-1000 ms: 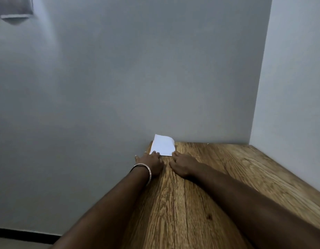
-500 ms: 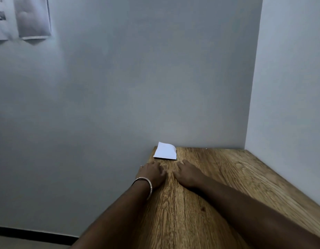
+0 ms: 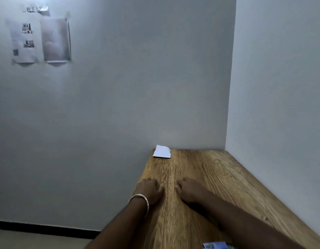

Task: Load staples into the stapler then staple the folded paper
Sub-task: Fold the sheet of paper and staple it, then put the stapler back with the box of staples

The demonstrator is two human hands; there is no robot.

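A small folded white paper lies at the far left corner of the wooden table, against the wall. My left hand, with a metal bangle on its wrist, rests palm down on the table near its left edge, fingers loosely curled and holding nothing. Beside it, a small gap away, my right hand rests on the wood the same way. Both hands are well short of the paper. No stapler is in view.
A blue and white object shows partly at the bottom edge, under my right forearm. Walls close the table on the far and right sides. Printed sheets hang on the wall at upper left. The floor lies left of the table.
Both hands have drawn back from the folded paper toward me, leaving it at the far corner. The view has tilted up, showing the sheets on the wall.
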